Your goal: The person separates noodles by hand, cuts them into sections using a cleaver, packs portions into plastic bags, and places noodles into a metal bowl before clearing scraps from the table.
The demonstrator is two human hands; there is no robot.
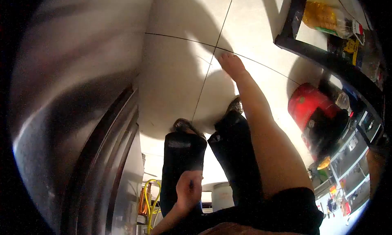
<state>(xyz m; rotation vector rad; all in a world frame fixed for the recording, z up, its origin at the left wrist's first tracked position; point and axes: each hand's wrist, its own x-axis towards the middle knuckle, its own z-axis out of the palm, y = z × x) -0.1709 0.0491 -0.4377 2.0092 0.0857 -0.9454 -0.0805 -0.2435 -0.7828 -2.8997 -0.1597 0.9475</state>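
Note:
My right arm reaches forward over the pale tiled floor (175, 67), with my right hand (232, 66) above a crossing of the dark tile lines. Its fingers look loosely extended and hold nothing that shows. Low in the view, my left hand (189, 191) is closed in front of my dark trouser leg (179, 157). A small dark spot shows within its curled fingers, too small to name. Both shoes, the left one (185, 125) and the right one (235, 106), rest on the floor.
A curved metallic surface with dark edges (102, 153) fills the left side. Right of me are a red container (308, 102) and a dark-framed shelf (326, 59) holding a bottle of yellow liquid (320, 16). A yellow cable (149, 202) and a pale round container (222, 196) show low down.

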